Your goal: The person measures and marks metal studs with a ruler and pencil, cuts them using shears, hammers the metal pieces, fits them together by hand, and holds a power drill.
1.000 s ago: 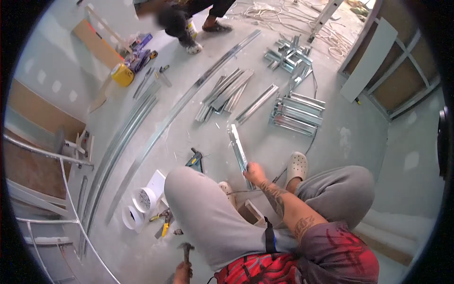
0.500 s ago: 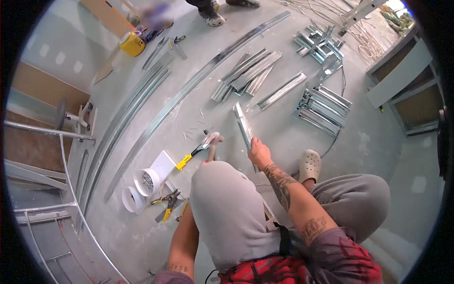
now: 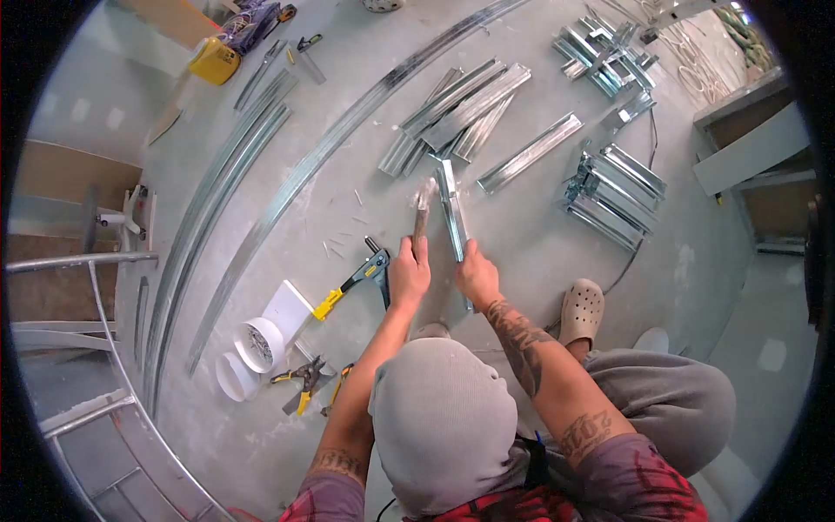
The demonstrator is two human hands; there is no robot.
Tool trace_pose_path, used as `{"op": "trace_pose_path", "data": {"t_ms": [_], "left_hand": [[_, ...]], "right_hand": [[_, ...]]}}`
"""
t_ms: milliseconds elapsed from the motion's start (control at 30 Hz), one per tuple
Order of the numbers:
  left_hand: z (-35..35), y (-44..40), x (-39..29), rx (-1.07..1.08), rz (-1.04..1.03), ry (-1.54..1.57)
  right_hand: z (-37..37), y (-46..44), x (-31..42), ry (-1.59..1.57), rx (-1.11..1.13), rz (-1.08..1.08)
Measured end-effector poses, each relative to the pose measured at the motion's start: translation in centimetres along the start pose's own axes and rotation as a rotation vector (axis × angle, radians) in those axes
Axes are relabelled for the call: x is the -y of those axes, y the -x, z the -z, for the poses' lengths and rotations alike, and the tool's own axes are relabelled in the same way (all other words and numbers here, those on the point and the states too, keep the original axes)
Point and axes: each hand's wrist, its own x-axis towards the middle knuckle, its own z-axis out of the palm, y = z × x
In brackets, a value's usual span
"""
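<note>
- While your left hand wraps its fingers round the hammer, your right hand clenches the metal channel just beside it, near the pile of channels.
- Sloppy aim could clip that right hand, imo.
- Loose hold? Channel might skid.

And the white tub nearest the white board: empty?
Not empty: small grey pieces show inside the white tub; fill level, cannot tell.

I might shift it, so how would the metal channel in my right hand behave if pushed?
The metal channel is probably stiff, given its long raised edges; likely light, since it looks thin-walled; and perhaps slippery, its surface being shiny.
</note>
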Motion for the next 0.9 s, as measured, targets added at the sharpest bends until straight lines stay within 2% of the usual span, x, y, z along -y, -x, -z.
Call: {"op": "trace_pose_path", "data": {"t_ms": [133, 333, 400, 467, 567, 800, 900], "left_hand": [[0.3, -0.2, -2.6, -0.114, -0.024, 0.135], [-4.1, -1.5, 1.3, 0.018, 0.045, -0.118], [-2.3, -1.7, -0.8, 0.062, 0.099, -0.114], [-1.6, -1.2, -1.9, 0.003, 0.074, 0.055], [-3.6, -0.7, -0.2, 0.057, 0.09, -0.098], [-2.9, -1.8, -0.7, 0.043, 0.063, -0.03], [-4.2, -1.4, 0.4, 0.08, 0.147, -0.092]], "right_hand": [[0.1, 0.0, 0.3, -0.018, 0.037, -0.03], [-0.4, -0.1, 1.1, 0.02, 0.03, -0.08], [-0.2, -0.1, 1.0, 0.0, 0.009, -0.051], [-0.1, 0.2, 1.1, -0.02, 0.001, -0.026], [0.1, 0.4, 1.1, -0.047, 0.032, -0.052], [-0.4, 0.2, 1.2, -0.007, -0.007, -0.037], [-0.7, 0.5, 1.4, -0.009, -0.013, -0.062]]}}
